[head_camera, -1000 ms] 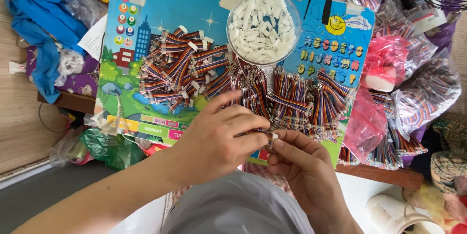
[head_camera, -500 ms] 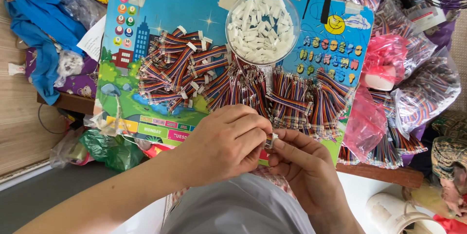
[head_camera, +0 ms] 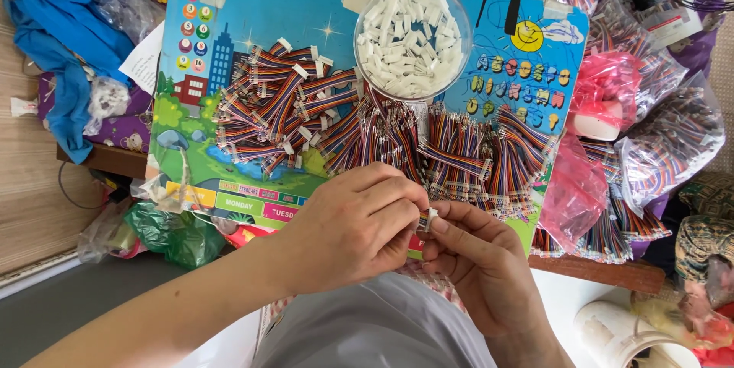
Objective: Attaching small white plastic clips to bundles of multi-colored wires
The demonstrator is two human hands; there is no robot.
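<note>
Your left hand (head_camera: 355, 226) and right hand (head_camera: 478, 261) met just below the colourful illustrated cardboard sheet (head_camera: 229, 39), fingertips pinched together on a small white plastic connector (head_camera: 430, 217) with short multicoloured wires. Both hands were closed narrowly around that piece. On the sheet, a round clear plastic bowl of white connector housings (head_camera: 413, 35) sat near its upper edge. Loose bundles of rainbow ribbon wires (head_camera: 459, 150) lay across the sheet's middle, directly above your hands.
</note>
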